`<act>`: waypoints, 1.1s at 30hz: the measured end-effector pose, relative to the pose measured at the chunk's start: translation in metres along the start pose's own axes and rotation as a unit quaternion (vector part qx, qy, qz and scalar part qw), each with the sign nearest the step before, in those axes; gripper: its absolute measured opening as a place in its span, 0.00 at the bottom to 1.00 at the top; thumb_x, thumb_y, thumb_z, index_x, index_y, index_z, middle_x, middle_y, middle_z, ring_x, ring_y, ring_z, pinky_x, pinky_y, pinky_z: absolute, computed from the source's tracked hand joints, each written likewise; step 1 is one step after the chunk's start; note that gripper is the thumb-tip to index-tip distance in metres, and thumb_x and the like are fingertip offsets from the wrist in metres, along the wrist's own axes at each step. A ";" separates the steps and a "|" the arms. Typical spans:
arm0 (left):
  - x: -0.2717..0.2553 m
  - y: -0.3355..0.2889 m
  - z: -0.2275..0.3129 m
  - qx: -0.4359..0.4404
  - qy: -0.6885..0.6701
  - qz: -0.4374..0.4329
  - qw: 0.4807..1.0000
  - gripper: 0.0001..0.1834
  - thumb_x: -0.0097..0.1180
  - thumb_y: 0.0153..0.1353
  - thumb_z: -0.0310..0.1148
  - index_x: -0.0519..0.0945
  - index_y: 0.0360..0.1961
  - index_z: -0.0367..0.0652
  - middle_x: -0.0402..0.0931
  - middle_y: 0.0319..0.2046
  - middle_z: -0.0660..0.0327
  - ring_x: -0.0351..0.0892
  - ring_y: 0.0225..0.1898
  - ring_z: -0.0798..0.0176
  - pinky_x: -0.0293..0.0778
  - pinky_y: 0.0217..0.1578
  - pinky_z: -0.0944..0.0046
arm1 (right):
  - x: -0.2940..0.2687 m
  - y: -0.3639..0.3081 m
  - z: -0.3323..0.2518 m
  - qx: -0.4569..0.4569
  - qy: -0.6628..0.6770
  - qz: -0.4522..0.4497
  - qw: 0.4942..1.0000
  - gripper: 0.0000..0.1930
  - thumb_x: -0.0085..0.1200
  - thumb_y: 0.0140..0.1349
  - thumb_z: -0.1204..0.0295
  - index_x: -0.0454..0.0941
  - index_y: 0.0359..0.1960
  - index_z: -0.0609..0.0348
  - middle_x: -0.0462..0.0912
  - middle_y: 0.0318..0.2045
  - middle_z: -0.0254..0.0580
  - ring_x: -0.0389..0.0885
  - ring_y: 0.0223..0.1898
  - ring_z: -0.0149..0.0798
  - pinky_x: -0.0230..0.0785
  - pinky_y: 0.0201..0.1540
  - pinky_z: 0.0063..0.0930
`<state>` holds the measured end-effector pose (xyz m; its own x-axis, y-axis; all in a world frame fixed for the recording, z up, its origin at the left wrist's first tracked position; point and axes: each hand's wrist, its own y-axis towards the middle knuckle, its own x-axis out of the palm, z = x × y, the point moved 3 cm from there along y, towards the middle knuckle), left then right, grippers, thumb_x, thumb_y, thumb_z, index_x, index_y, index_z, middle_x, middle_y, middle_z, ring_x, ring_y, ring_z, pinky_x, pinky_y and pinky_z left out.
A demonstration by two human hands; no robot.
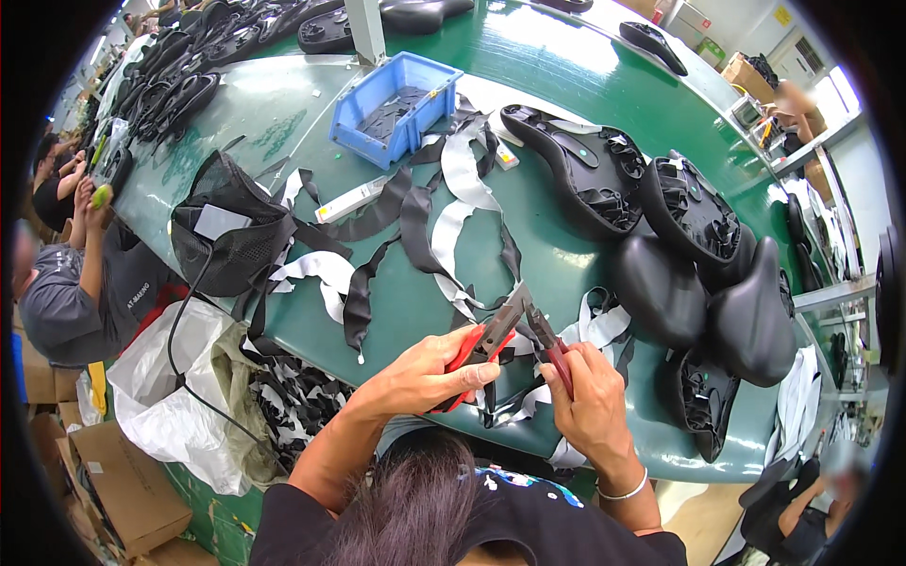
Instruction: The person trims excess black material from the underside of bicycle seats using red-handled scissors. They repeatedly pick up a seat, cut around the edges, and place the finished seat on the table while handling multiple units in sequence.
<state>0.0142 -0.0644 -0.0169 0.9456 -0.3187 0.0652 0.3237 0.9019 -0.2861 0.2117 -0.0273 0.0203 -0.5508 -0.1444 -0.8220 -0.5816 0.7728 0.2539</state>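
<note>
- Head view: red-handled cutting pliers at the near edge of the green table, grey metal blades spread apart in a V and pointing up and away from the body, tips just above a heap of black and white trimmed strips.
- One red grip tucked under the left hand, the other running down into the right hand.
- Left hand closed around its grip, thumb stretched along the top toward the blades, fingers curled beneath.
- Right hand closed around the other grip, fingers wrapped tight, knuckles up; thin silver bangle on that wrist.
- Between the two hands, a short white strip hanging just below the blades; contact with the blades not clear.
- Right of the hands, black saddles bunched together, some upside down with ribbed undersides showing.
- Farther back on the table, a blue plastic bin holding dark parts.
- To the left, a black mesh bag at the table edge, a black cable trailing down over a white plastic sack.
- At the far left edge, another person in a grey shirt, arms raised.
</note>
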 end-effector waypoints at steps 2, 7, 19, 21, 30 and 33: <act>-0.002 0.000 0.000 0.009 0.007 -0.004 1.000 0.22 0.54 0.64 0.49 0.72 0.42 0.38 0.72 0.25 0.66 0.72 0.26 0.72 0.67 0.27 0.71 | 0.000 0.001 0.000 0.018 0.008 -0.020 1.000 0.09 0.58 0.58 0.71 0.74 0.30 0.65 0.74 0.28 0.47 0.74 0.27 0.49 0.66 0.27 0.37; -0.008 -0.002 0.002 -0.003 0.001 -0.007 1.000 0.22 0.53 0.64 0.50 0.72 0.40 0.39 0.71 0.25 0.66 0.72 0.25 0.72 0.67 0.27 0.71 | 0.003 0.004 0.000 0.011 0.040 -0.010 0.999 0.11 0.57 0.59 0.69 0.75 0.33 0.66 0.76 0.30 0.47 0.75 0.28 0.48 0.67 0.29 0.38; -0.018 -0.001 -0.009 -0.013 -0.021 -0.009 1.000 0.23 0.53 0.64 0.51 0.72 0.40 0.39 0.70 0.27 0.65 0.72 0.26 0.72 0.68 0.27 0.71 | 0.010 0.013 -0.004 0.018 0.029 -0.049 0.998 0.09 0.57 0.59 0.71 0.74 0.31 0.66 0.76 0.30 0.46 0.74 0.26 0.47 0.66 0.29 0.37; -0.018 -0.001 -0.008 -0.014 -0.034 -0.018 0.999 0.23 0.53 0.64 0.51 0.72 0.40 0.39 0.70 0.26 0.65 0.72 0.26 0.72 0.68 0.27 0.71 | 0.012 0.013 -0.004 0.044 0.049 -0.072 0.995 0.09 0.57 0.59 0.72 0.73 0.30 0.65 0.74 0.28 0.45 0.72 0.25 0.47 0.66 0.28 0.36; -0.048 0.001 -0.030 -0.017 -0.155 -0.042 0.987 0.26 0.62 0.59 0.38 0.66 0.52 0.37 0.70 0.30 0.63 0.73 0.26 0.70 0.71 0.28 0.71 | 0.029 0.026 0.015 0.258 0.482 -0.211 0.811 0.17 0.49 0.66 0.59 0.70 0.26 0.60 0.69 0.16 0.30 0.67 0.20 0.25 0.60 0.25 0.22; -0.053 0.006 -0.018 0.041 -0.173 0.019 0.984 0.26 0.61 0.60 0.39 0.66 0.52 0.37 0.71 0.30 0.63 0.73 0.26 0.71 0.71 0.28 0.71 | 0.035 0.098 0.015 0.168 0.286 -0.146 0.932 0.17 0.49 0.65 0.58 0.70 0.25 0.58 0.69 0.16 0.29 0.68 0.21 0.24 0.59 0.24 0.22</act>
<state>-0.0348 -0.0474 -0.0389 0.9070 -0.1779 0.3818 0.2753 0.9364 -0.2178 0.1441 0.0524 0.0086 -0.6830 -0.6111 -0.4001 -0.5895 0.7846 -0.1920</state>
